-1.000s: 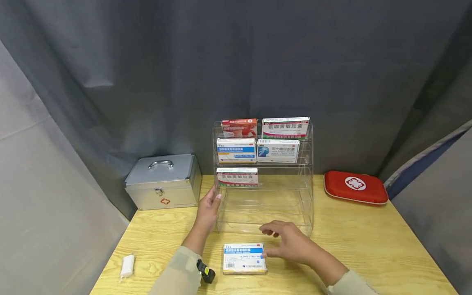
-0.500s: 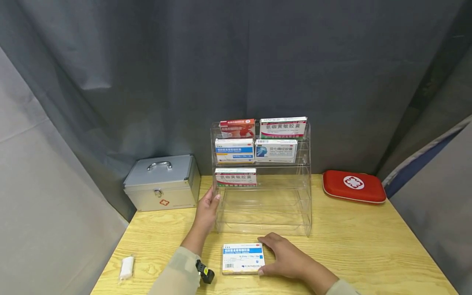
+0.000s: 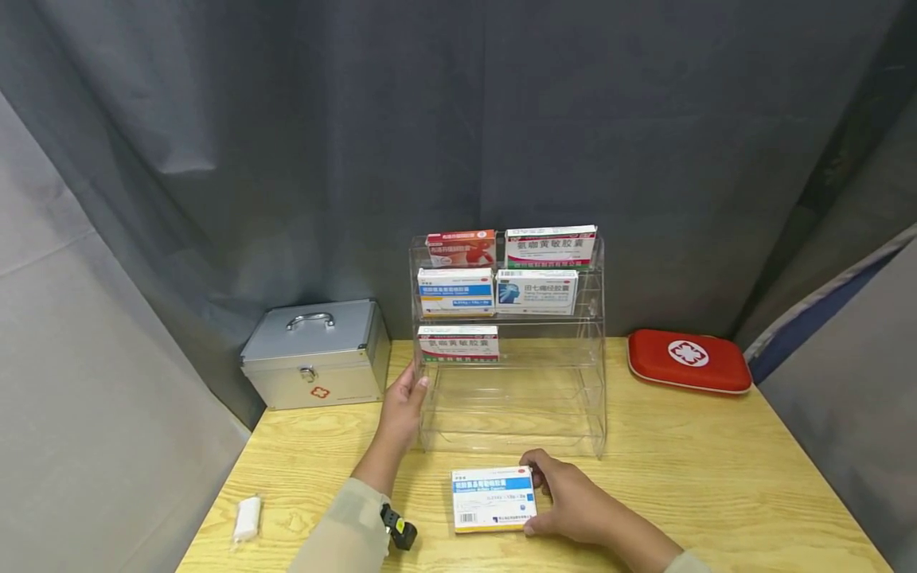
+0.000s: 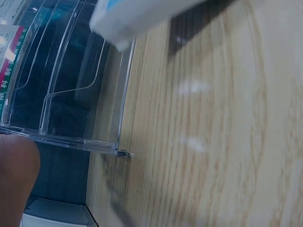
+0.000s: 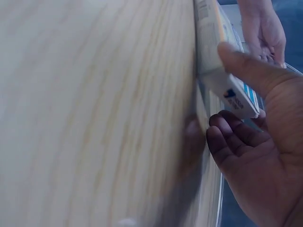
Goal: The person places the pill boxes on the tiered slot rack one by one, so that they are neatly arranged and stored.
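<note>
My right hand (image 3: pixel 573 503) pinches a white and blue medicine box (image 3: pixel 493 503) by its right end, thumb on the near edge and fingers at the far edge. In the right wrist view the box (image 5: pixel 227 87) is raised and tilted, with the loose fingers curled under its end. At the left side of a clear acrylic display rack (image 3: pixel 548 321), my left hand (image 3: pixel 403 407) grips the side panel, its thumb in front. Several medicine boxes stand in the rack's upper tiers: a red one (image 3: pixel 462 249), a blue-striped one (image 3: pixel 456 291) and white ones (image 3: pixel 537 292).
A silver first-aid case (image 3: pixel 315 354) stands left of the rack. To the right lies a red zip case (image 3: pixel 689 362). A small white wrapped roll (image 3: pixel 247 517) is on the wooden table (image 3: pixel 716 469) at the front left. Grey curtains (image 3: pixel 358 119) hang behind.
My right hand has closed on the blue and white medicine box, lifted it off the table and shifted it slightly right. The left hand has stayed at the rack.
</note>
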{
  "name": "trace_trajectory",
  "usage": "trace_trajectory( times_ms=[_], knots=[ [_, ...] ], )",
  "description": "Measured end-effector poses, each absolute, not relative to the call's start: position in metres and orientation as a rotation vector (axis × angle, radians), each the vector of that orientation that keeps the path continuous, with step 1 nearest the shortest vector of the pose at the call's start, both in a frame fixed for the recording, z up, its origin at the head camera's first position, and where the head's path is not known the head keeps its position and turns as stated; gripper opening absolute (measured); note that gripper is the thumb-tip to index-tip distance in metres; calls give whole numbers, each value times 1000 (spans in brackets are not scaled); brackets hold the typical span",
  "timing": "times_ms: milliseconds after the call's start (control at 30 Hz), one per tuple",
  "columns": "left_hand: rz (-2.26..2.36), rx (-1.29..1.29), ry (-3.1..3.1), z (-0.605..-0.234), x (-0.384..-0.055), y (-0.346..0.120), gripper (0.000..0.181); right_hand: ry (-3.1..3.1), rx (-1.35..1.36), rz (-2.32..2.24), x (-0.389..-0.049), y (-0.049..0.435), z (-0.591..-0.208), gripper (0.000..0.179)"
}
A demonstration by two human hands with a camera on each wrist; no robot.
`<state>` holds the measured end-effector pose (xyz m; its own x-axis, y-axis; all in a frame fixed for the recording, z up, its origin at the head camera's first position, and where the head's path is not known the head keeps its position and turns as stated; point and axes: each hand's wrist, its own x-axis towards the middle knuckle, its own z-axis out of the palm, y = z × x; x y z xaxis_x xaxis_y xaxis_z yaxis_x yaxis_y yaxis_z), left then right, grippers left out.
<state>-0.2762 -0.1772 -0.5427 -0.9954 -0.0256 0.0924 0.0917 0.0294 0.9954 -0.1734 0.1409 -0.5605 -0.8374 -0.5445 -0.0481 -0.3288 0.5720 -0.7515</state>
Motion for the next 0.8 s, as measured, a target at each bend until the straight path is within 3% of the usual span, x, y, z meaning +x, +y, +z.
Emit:
trace_trajectory(
  times_ms=[133, 433, 633, 800],
  knots=[
    [-2108, -61, -2209, -542, -276, -178, 56, 2545, -672, -1226, -171, 147, -560, 71],
    [-2131, -78, -2197, -543, -277, -177, 56, 2470, -408, -1580, -169, 159, -557, 28],
    [-2141, -78, -2194, -542, -276, -177, 57, 2472, -285, -1700, -177, 173, -542, 21],
    [-2143, -83, -2192, -541, -276, -177, 57, 2535, -338, -1774, -189, 192, -514, 21]
  ],
)
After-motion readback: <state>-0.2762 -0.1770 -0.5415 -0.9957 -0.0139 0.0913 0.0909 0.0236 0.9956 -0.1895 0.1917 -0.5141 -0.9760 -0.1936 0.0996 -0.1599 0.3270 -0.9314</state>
